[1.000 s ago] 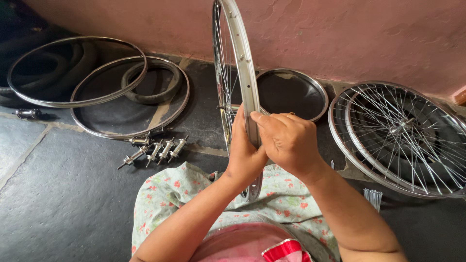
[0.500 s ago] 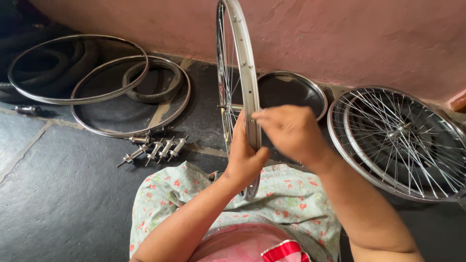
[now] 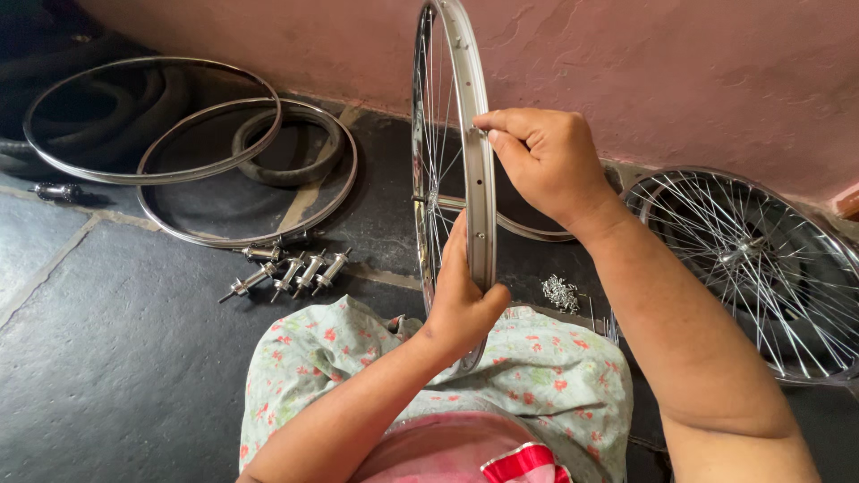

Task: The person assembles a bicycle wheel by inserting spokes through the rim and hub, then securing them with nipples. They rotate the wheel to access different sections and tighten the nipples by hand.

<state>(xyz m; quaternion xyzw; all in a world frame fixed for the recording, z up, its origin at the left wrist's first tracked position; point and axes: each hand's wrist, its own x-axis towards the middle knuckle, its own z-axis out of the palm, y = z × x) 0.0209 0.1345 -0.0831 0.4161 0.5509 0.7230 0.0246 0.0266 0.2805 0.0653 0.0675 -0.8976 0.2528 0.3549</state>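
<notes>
The person holds a spoked bicycle wheel [image 3: 452, 152] upright in front of the body, its lower edge down at the lap, which is covered by a flowered cloth [image 3: 537, 376]. The left hand [image 3: 461, 300] is closed around the lower part of the rim, with the thumb on one side and the fingers on the other. The right hand [image 3: 546, 161] sits higher on the rim, and its thumb and fingertips are pinched together at the rim's outer face; whether a small part is between them, I cannot tell. The wheel is probably light for its size, because it is only a thin metal rim and fine wire spokes. The rim looks stiff and smooth, so it may slip or turn in a loose hand. The spokes seem to be the delicate part and could bend if pressed. The rim itself, gripped across its width, is in my judgement the best place to hold it. On the dark stone floor [image 3: 107, 358] lie a row of hub axles [image 3: 286, 273], two bare rims [image 3: 192, 148], a small heap of metal nipples [image 3: 560, 292] and another spoked wheel [image 3: 752, 268] near the pink wall [image 3: 698, 80].
</notes>
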